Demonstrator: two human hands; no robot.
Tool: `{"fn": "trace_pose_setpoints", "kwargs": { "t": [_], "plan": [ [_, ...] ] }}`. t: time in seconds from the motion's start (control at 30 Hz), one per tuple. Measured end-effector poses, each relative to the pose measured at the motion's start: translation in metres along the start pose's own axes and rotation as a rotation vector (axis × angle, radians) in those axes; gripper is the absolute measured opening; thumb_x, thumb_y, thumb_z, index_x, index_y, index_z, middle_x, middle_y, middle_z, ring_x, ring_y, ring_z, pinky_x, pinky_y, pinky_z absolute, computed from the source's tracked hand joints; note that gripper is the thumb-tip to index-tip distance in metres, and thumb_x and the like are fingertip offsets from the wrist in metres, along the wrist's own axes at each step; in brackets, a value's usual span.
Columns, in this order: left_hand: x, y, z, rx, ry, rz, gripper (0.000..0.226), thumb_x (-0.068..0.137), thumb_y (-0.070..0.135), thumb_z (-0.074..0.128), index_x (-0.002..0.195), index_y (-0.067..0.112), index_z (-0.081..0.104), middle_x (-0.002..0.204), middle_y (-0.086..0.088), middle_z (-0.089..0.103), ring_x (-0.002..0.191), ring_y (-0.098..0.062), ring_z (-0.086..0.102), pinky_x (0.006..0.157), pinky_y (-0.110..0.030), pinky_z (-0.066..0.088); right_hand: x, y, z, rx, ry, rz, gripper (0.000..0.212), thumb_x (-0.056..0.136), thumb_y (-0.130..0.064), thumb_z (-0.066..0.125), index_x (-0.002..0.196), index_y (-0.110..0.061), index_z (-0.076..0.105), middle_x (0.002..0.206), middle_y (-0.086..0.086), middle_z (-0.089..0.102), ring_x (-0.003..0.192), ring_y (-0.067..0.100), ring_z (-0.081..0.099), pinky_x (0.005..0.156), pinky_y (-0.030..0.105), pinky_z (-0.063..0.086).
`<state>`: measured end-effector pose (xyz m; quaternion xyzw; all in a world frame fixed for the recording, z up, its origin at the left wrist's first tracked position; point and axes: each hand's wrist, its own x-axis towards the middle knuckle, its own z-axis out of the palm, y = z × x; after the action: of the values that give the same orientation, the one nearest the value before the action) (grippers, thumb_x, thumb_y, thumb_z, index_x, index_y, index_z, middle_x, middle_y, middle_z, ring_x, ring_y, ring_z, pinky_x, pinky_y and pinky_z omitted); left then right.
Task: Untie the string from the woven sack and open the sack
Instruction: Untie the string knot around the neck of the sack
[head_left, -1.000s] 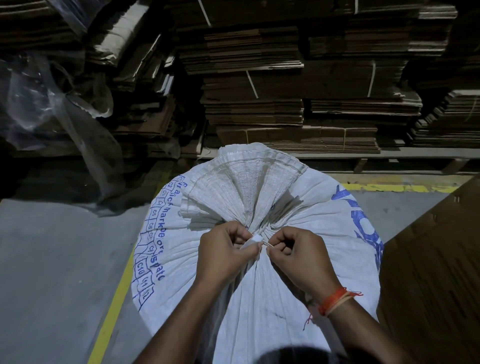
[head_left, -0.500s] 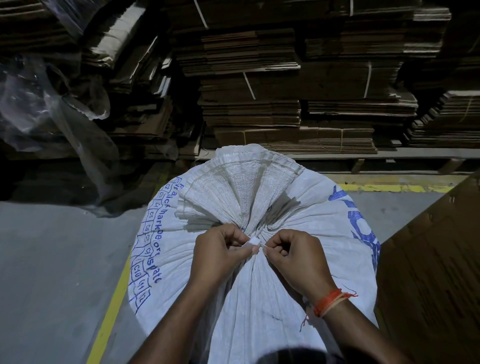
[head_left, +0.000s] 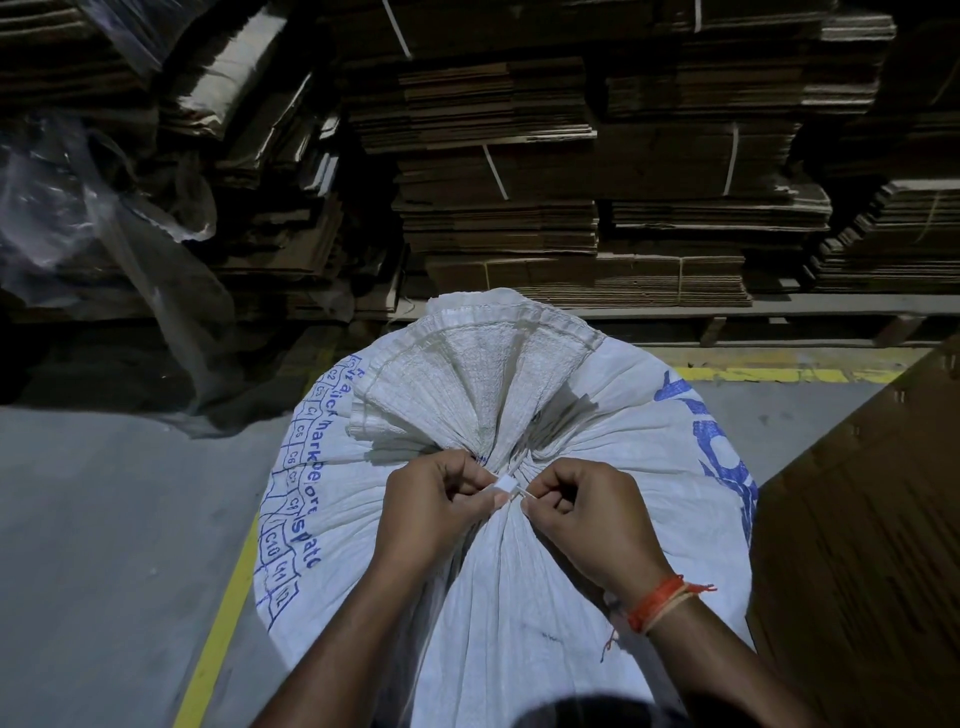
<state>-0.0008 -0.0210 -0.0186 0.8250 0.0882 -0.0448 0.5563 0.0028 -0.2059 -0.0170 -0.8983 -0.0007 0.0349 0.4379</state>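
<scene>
A full white woven sack (head_left: 613, 441) with blue print stands in front of me, its mouth gathered into a tied neck with the fabric fanning out behind. A white string (head_left: 506, 487) wraps that neck. My left hand (head_left: 434, 506) pinches the string's knot from the left. My right hand (head_left: 587, 514), an orange thread band at its wrist, pinches a thin string end just right of the knot. The two hands nearly touch at the knot, and the fingers hide most of the string.
Stacks of flattened cardboard (head_left: 571, 208) on a pallet fill the back. Clear plastic sheeting (head_left: 104, 234) hangs at the left. A brown cardboard surface (head_left: 857, 519) stands close on the right. Yellow floor lines (head_left: 223, 623) run across the grey concrete floor (head_left: 104, 519).
Both hands stay pinched at the knot with only small finger shifts. The view has drifted slightly. The sack's neck stays tied.
</scene>
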Motion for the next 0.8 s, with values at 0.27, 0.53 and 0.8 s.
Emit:
{"fn": "trace_pose_setpoints", "kwargs": {
  "t": [0.27, 0.53, 0.8],
  "plan": [
    [0.0, 0.0, -0.001, -0.018, 0.001, 0.002, 0.012, 0.075, 0.016, 0.094, 0.075, 0.018, 0.081, 0.071, -0.006, 0.078, 0.058, -0.003, 0.059, 0.061, -0.02, 0.049, 0.003, 0.004, -0.015, -0.01, -0.069, 0.006, 0.013, 0.077, -0.015, 0.08, 0.067, -0.021, 0.075, 0.052, -0.012, 0.063, 0.045, -0.002, 0.051, 0.053, 0.014, 0.045],
    [0.0, 0.0, -0.002, -0.047, -0.011, -0.027, 0.011, 0.076, 0.012, 0.093, 0.076, 0.015, 0.082, 0.067, -0.001, 0.077, 0.058, -0.001, 0.061, 0.059, -0.016, 0.049, 0.003, 0.004, -0.008, -0.022, -0.036, -0.016, 0.017, 0.08, -0.02, 0.081, 0.065, -0.024, 0.073, 0.052, -0.011, 0.061, 0.048, 0.001, 0.051, 0.053, 0.011, 0.041],
    [0.001, 0.0, -0.001, -0.053, -0.017, -0.049, 0.013, 0.075, 0.01, 0.093, 0.075, 0.014, 0.081, 0.066, 0.004, 0.077, 0.06, -0.001, 0.064, 0.059, -0.016, 0.051, 0.002, 0.005, 0.002, -0.03, 0.012, -0.034, 0.012, 0.079, -0.023, 0.079, 0.068, -0.023, 0.074, 0.055, -0.01, 0.064, 0.051, 0.003, 0.054, 0.056, 0.019, 0.048]
  ]
}}
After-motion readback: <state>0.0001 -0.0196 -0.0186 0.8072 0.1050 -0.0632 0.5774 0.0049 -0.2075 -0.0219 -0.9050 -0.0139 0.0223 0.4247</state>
